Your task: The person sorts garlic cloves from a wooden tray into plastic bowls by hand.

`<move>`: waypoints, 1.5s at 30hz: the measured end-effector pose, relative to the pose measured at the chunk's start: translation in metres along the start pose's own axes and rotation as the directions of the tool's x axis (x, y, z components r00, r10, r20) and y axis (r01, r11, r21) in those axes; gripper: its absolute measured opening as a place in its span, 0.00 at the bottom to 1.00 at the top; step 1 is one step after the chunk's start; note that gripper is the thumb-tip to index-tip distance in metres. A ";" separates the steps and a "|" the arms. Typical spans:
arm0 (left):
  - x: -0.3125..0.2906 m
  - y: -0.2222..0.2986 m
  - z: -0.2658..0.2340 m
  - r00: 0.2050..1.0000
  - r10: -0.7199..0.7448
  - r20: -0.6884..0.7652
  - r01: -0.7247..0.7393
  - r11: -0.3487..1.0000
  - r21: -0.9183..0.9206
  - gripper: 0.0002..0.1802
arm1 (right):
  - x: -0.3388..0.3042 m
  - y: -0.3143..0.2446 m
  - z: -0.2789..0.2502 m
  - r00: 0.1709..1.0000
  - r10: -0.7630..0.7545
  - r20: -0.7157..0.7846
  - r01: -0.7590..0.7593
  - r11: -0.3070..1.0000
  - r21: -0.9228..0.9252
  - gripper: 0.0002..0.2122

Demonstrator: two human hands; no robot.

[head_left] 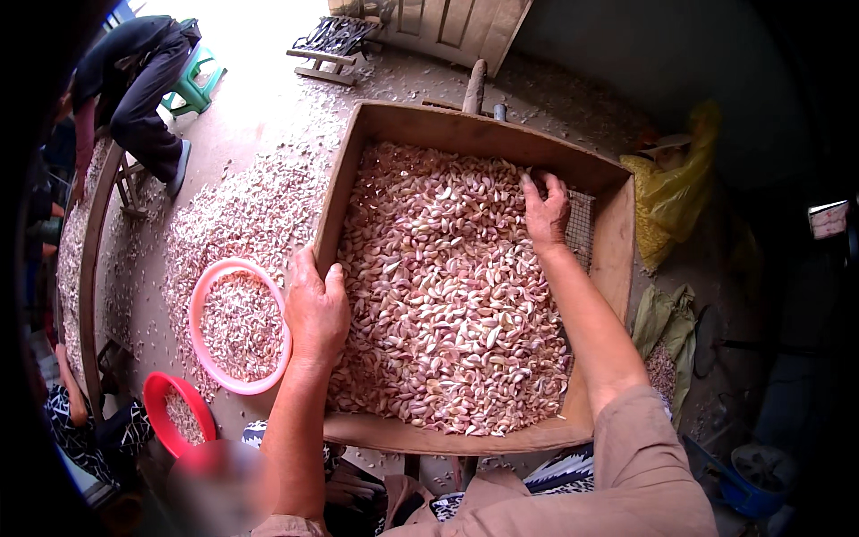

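A square wooden-framed sieve (pixel 608 259) full of garlic cloves (pixel 447 295) lies in front of me. Its wire mesh (pixel 581 228) shows at the right, where the cloves have drawn back. My left hand (pixel 318 304) grips the left side of the frame, thumb over the inner edge; its other fingers are partly hidden. At the far right of the pile, my right hand (pixel 547 210) rests on the cloves, fingers apart and slightly bent. I see nothing held in it, though the palm side is hidden.
Left of the sieve stand a pink basin (pixel 196 324) and a red basin (pixel 208 413), both holding cloves. Loose cloves (pixel 259 206) cover the floor. A yellow sack (pixel 676 192) is at the right. Other people sit or bend at the left, near a green stool (pixel 192 89).
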State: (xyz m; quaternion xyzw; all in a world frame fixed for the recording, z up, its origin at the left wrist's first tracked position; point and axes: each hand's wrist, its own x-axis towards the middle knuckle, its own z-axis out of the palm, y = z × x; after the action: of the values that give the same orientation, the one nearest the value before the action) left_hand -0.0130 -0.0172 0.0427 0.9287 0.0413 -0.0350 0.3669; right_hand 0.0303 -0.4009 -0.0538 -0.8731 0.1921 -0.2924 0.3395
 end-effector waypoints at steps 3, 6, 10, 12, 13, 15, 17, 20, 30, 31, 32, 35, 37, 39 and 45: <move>0.000 -0.003 0.005 1.000 0.005 -0.023 -0.005 1.000 0.014 0.22 | -0.005 -0.023 0.014 1.000 0.014 -0.020 -0.014 0.999 -0.030 0.21; 0.000 -0.001 0.005 0.999 -0.009 -0.030 0.010 1.000 0.029 0.22 | -0.011 -0.059 0.029 0.991 -0.073 0.110 0.078 0.996 -0.042 0.20; 0.000 0.000 0.005 1.000 -0.019 -0.025 0.020 0.999 0.027 0.22 | -0.040 -0.117 0.037 0.905 -0.209 0.370 0.233 0.972 -0.022 0.17; 0.000 0.004 0.005 1.000 -0.027 -0.008 0.027 1.000 -0.004 0.22 | -0.055 -0.126 0.039 0.809 -0.307 0.501 0.296 0.950 0.104 0.16; 0.001 0.002 0.005 1.000 -0.025 -0.007 0.025 1.000 -0.013 0.22 | -0.065 -0.129 0.033 0.741 -0.346 0.576 0.370 0.926 0.079 0.15; 0.002 -0.003 0.006 1.000 -0.020 -0.009 0.020 1.000 -0.013 0.22 | -0.079 -0.137 0.014 0.602 -0.360 0.713 0.417 0.903 0.104 0.16; 0.002 0.001 0.007 1.000 -0.030 -0.002 0.030 0.999 0.013 0.21 | -0.089 -0.132 -0.016 0.443 -0.312 0.840 0.436 0.894 0.102 0.13; 0.002 -0.003 0.006 1.000 -0.021 -0.017 0.022 0.999 0.041 0.22 | -0.100 -0.129 -0.067 0.241 -0.285 0.928 0.545 0.831 0.113 0.10; 0.000 -0.003 0.007 0.999 0.028 -0.044 -0.025 0.998 0.064 0.22 | -0.126 -0.098 -0.203 0.273 -0.013 0.962 0.497 0.858 -0.129 0.10; 0.001 -0.004 0.007 0.998 0.030 -0.049 -0.027 0.997 0.074 0.22 | -0.126 -0.094 -0.204 0.358 -0.072 0.931 0.533 0.834 -0.140 0.08; 0.001 -0.004 0.007 0.999 0.027 -0.046 -0.023 0.997 0.071 0.22 | -0.124 -0.090 -0.205 0.398 -0.019 0.917 0.472 0.862 -0.187 0.08; 0.001 0.001 0.005 1.000 0.010 -0.028 -0.008 0.998 0.061 0.21 | -0.106 -0.081 -0.205 0.512 -0.001 0.859 0.435 0.863 -0.258 0.06; 0.002 -0.006 0.009 0.999 0.034 -0.037 -0.032 0.998 0.056 0.21 | -0.097 -0.077 -0.209 0.570 0.027 0.821 0.364 0.888 -0.282 0.06; 0.001 -0.001 0.007 0.999 0.021 -0.026 -0.019 0.997 0.069 0.21 | -0.090 -0.066 -0.211 0.623 0.047 0.781 0.283 0.917 -0.281 0.07; 0.004 -0.003 0.007 1.000 0.011 -0.021 -0.009 0.996 0.092 0.22 | -0.084 -0.056 -0.201 0.693 0.028 0.721 0.256 0.925 -0.282 0.06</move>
State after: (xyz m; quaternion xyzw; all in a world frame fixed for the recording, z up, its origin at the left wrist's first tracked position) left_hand -0.0100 -0.0199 0.0356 0.9451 0.0389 -0.0252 0.3235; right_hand -0.1546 -0.4138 0.0739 -0.9747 0.0404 0.0880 0.2017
